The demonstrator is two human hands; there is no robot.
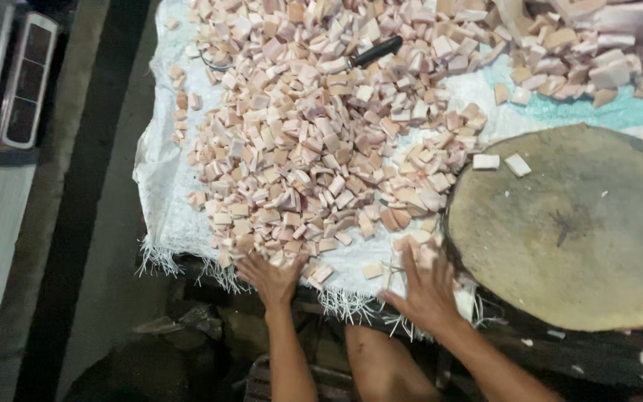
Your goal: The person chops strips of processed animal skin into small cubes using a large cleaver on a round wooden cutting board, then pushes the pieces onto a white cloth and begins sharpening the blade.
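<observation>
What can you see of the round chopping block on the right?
The round chopping block is a thick slab, apparently wood, with a grey-brown, worn and stained top and a dark mark near its middle. It lies flat at the right, its left edge against the heap of pale pink cut pieces. Two pale pieces rest near its far rim. Neither hand touches it.

I'm seeing pale, moist-looking meat cubes point(299, 149) lying glossy on a white woven plastic sheet point(159, 160) with frayed edges, beside a worn, matt, rough wooden chopping block point(582, 231), and a knife with a smooth black handle point(375, 51).
</observation>
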